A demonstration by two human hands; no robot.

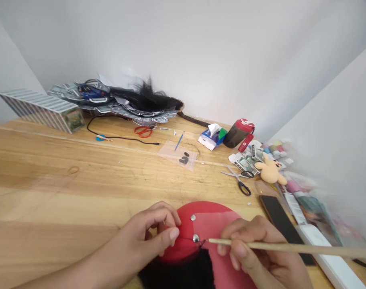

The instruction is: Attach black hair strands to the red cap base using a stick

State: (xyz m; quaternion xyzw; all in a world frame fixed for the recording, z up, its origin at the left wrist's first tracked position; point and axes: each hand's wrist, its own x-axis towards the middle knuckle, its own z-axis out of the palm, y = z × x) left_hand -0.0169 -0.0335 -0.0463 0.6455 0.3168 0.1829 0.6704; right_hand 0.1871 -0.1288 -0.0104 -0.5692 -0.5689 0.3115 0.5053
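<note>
A red rounded piece (208, 206) lies at the bottom middle, with two shiny silver studs on it and a paler pink sheet (221, 228) over its right part. Black fuzzy material (183, 273) covers its lower left. My left hand (154, 228) is at the red piece's left edge, thumb and fingers bent together; anything pinched there is too small to make out. In my right hand (261, 249) is a thin wooden stick (291, 247), its tip pointing left beside a small dark thread tangle (202, 243) near the lower stud (195, 238).
Black-handled scissors (244, 186), a phone (276, 212), a white power strip (330, 253) and a plush toy (270, 170) lie to the right. Farther back are a plastic bag (173, 154), red scissors (143, 131), a tissue pack (211, 138) and stacked cards (41, 108).
</note>
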